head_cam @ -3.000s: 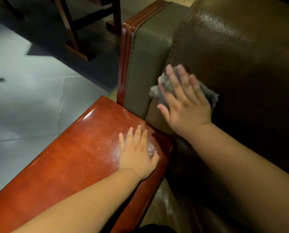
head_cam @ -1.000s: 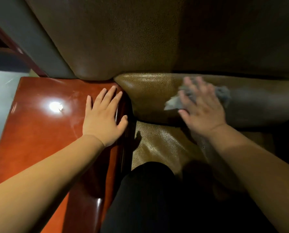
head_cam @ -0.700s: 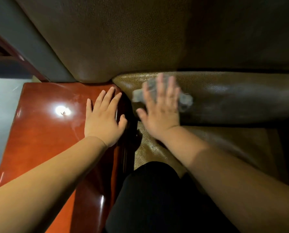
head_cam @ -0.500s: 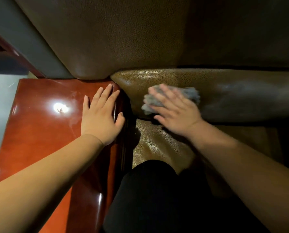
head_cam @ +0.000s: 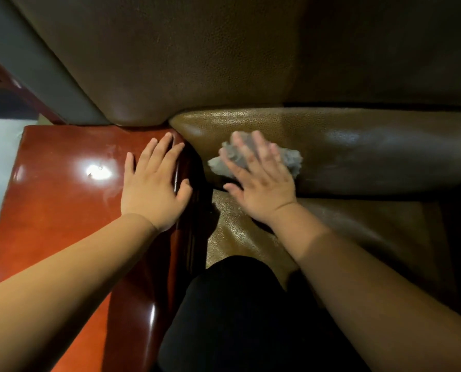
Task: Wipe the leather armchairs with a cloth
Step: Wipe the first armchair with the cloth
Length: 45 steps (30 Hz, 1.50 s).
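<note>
Cloth, a crumpled grey rag (head_cam: pixel 291 159), is pressed flat vs. the rounded brown leather cushion roll (head_cam: pixel 371 151) at the rear of the brown leather armchair seat (head_cam: pixel 358 226), near its left end. It's pinned under the right hand (head_cam: pixel 261 189), fingers (head_cam: pixel 260 142) straight and slightly spread, not curled round it; fingertips blurred. The left hand (head_cam: pixel 154 191) is laid palm-down on the glossy red-brown wooden armrest (head_cam: pixel 63 200), fingers straight, close together, thumb out at the inner edge. The dark leather backrest (head_cam: pixel 197 55) is seen above

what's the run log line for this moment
right hand flat on grey cloth | cloth on leather cushion | left hand flat on wooden armrest
</note>
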Tool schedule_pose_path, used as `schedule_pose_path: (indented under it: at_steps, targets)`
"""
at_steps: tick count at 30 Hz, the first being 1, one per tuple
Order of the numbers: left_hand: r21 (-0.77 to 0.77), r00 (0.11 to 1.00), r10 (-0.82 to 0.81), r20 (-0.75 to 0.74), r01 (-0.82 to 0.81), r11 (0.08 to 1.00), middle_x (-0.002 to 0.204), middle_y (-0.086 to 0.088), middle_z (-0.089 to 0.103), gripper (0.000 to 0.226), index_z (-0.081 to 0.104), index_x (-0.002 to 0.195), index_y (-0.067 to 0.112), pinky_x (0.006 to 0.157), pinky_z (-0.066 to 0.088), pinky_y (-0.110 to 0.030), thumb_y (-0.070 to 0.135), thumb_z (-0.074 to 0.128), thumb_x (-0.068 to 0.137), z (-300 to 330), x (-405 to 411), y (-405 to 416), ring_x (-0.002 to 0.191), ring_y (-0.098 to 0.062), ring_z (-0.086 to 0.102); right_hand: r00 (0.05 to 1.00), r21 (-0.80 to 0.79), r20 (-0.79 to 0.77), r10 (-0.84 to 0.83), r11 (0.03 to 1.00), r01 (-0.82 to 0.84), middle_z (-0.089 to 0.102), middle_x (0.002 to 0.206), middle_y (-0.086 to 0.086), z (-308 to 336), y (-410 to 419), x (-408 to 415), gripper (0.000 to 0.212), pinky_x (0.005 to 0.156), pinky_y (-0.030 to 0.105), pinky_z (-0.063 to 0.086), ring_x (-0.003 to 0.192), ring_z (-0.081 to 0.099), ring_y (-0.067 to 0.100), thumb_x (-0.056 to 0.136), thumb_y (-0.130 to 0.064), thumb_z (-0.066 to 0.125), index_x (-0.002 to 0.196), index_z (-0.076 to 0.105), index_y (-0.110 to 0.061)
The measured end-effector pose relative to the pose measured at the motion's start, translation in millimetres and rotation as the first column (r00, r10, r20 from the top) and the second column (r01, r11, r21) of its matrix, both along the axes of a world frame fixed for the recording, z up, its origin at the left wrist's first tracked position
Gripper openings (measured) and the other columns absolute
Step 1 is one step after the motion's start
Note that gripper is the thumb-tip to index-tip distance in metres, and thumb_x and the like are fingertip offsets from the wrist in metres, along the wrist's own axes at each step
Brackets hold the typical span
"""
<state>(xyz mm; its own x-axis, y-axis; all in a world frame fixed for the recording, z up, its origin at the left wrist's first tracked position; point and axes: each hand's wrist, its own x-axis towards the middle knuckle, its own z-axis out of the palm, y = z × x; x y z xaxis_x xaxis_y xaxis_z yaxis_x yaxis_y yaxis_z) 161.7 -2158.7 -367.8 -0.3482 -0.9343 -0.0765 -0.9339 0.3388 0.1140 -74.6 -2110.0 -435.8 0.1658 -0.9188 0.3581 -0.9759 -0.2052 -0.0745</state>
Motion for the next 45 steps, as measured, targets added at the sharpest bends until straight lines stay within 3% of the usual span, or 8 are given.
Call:
schedule_pose_path:
  at_steps: [4,9,15,21,27,30,36,45]
  targets:
    - [-0.005,1.000,0.005,-0.015,-0.005,1.000,0.175,0.003,0.023,0.078,0.036,0.161,0.028,0.127,0.015,-0.064,0.050,0.048,0.088,-2,-2,0,0.161,-0.025,0.018,0.843,0.064,0.228,-0.487,0.872,0.486,-0.003,0.171,0.018,3,30,-73,0.082,0.125,0.060,-0.011,0.155,-0.006,0.049,0.101,-0.056,0.038,0.166,-0.001,-0.026]
    - [0.002,1.000,0.014,-0.020,-0.014,1.000,0.174,0.000,0.024,0.080,0.037,0.161,0.024,0.126,0.015,-0.064,0.049,0.048,0.086,3,-6,-1,0.160,-0.026,0.019,0.307,0.289,0.663,-0.682,0.612,0.736,-0.012,0.169,0.027,44,-5,-20,0.088,0.123,0.069,0.003,0.154,-0.012,0.053,0.102,-0.067,0.014,0.166,0.001,-0.008]
    - [-0.014,0.999,-0.026,-0.031,0.025,1.000,0.174,0.000,0.024,0.081,0.036,0.162,0.025,0.125,0.015,-0.061,0.052,0.043,0.086,-2,0,-1,0.160,-0.027,0.021,0.707,0.130,0.482,-0.518,0.840,0.527,-0.014,0.169,0.025,44,-9,6,0.087,0.125,0.063,-0.005,0.155,-0.017,0.050,0.103,-0.062,0.025,0.164,-0.002,-0.005]
    - [-0.063,0.999,-0.022,-0.027,0.020,0.998,0.171,-0.002,0.031,0.076,0.041,0.157,0.025,0.123,0.018,-0.060,0.052,0.045,0.086,-5,1,-6,0.156,-0.030,0.027,-0.092,0.465,0.641,-0.762,0.290,0.836,-0.019,0.169,0.025,57,-5,-118,0.095,0.125,0.063,0.008,0.156,-0.014,0.048,0.093,-0.068,0.009,0.165,-0.008,-0.009]
    - [-0.046,1.000,-0.030,-0.002,0.029,0.999,0.173,-0.005,0.030,0.081,0.041,0.160,0.020,0.123,0.018,-0.061,0.053,0.040,0.086,1,-2,2,0.159,-0.030,0.025,0.582,0.221,0.519,-0.626,0.756,0.616,-0.014,0.168,0.030,57,-13,22,0.094,0.125,0.063,-0.003,0.154,-0.019,0.051,0.100,-0.069,0.026,0.163,0.012,-0.001]
    - [-0.037,0.999,-0.039,-0.001,0.039,0.999,0.173,-0.005,0.028,0.080,0.040,0.160,0.020,0.124,0.018,-0.061,0.053,0.039,0.087,-1,0,4,0.161,-0.029,0.021,0.547,0.241,0.485,-0.682,0.705,0.667,-0.013,0.167,0.033,62,-24,7,0.095,0.125,0.063,-0.003,0.154,-0.018,0.050,0.100,-0.069,0.024,0.163,0.012,0.001]
    - [-0.056,1.000,-0.020,-0.002,0.020,0.998,0.171,-0.003,0.032,0.076,0.043,0.156,0.023,0.123,0.023,-0.063,0.052,0.045,0.086,-7,4,-2,0.158,-0.029,0.025,0.153,0.408,0.478,-0.865,0.373,0.833,-0.019,0.167,0.030,73,-25,-88,0.099,0.126,0.063,0.004,0.154,-0.018,0.049,0.094,-0.072,0.012,0.164,-0.001,-0.003]
    - [-0.063,0.999,-0.037,0.002,0.037,0.997,0.173,-0.001,0.029,0.076,0.039,0.158,0.023,0.123,0.024,-0.065,0.052,0.045,0.088,-12,9,0,0.160,-0.027,0.024,0.748,0.242,0.328,-0.577,0.817,0.524,-0.010,0.166,0.037,64,-34,72,0.100,0.125,0.066,-0.001,0.154,-0.016,0.053,0.096,-0.073,0.027,0.162,0.015,0.002]
